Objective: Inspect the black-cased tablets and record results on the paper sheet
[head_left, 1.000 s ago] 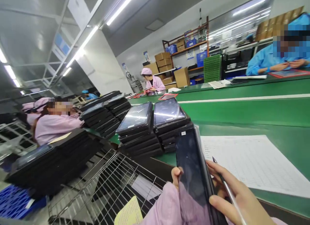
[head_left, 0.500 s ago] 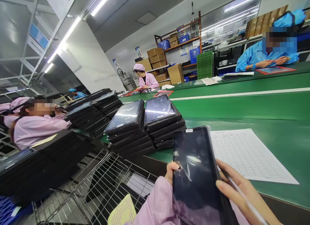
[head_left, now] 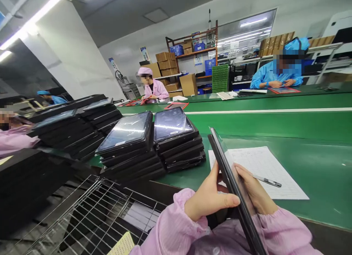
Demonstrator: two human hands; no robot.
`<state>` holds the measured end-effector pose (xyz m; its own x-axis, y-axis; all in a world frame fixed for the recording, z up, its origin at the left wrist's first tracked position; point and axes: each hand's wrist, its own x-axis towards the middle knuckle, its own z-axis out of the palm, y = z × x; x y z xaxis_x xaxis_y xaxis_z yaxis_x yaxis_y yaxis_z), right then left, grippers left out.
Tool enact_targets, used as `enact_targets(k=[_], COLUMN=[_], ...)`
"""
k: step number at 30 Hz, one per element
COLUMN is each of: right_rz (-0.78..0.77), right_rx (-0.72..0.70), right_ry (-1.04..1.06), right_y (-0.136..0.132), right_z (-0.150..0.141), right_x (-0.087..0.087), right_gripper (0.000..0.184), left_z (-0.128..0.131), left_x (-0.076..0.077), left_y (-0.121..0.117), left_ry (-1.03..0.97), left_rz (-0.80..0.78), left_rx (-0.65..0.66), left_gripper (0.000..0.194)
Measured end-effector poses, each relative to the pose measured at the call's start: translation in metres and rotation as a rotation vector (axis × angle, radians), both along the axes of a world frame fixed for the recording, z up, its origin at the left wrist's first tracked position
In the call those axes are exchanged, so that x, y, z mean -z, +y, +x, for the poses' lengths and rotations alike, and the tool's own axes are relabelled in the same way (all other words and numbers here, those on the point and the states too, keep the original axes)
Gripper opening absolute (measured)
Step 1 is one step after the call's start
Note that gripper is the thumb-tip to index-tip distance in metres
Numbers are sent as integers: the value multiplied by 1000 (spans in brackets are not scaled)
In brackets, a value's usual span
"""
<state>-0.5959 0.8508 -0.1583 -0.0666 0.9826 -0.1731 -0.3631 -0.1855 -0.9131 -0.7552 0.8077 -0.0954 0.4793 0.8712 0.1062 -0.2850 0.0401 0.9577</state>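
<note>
A dark tablet (head_left: pixel 228 170) with clear film on its screen stands tilted, nearly edge-on, in front of me, a black backing layer along its left side. My left hand (head_left: pixel 213 196) is closed on the left side, thumb across the near edge and fingers behind. On the film-covered right face lies my right hand (head_left: pixel 254 187), closed against the tablet. A pen (head_left: pixel 266 180) juts out from behind my right fingers over a printed grid sheet (head_left: pixel 275 163); whether it rests there or is held, I cannot tell.
Stacked tablets in black trays (head_left: pixel 176 137) stand left of the sheet, with more stacks (head_left: pixel 68 126) beyond. A wire rack (head_left: pixel 110 211) is at lower left. Across the green bench (head_left: pixel 316 156), co-workers in pink (head_left: pixel 155 88) and blue (head_left: pixel 275 73) sit handling red-edged panels.
The tablet has turned from screen facing me to nearly edge-on. My right hand has moved onto its screen side, and the pen now points away over the sheet. The view has swung right.
</note>
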Motion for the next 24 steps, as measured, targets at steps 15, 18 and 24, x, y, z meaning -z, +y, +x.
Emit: enact_targets(k=[15,18,24], right_rz=[3,58,283], right_rx=[-5,92,315], right_ry=[-56,-146,-359], right_y=[6,6,-2], right_z=[-12,-4,19], right_x=[-2,-1,-14], right_gripper=[32,36,42], left_z=[-6,-11,-20], left_x=[5,3,10], left_y=[17,21,23], left_ry=[-69,-100,-39], left_rz=[-24,-1,-297], left_rx=[-102,-142,-353], left_gripper=[96,82,41])
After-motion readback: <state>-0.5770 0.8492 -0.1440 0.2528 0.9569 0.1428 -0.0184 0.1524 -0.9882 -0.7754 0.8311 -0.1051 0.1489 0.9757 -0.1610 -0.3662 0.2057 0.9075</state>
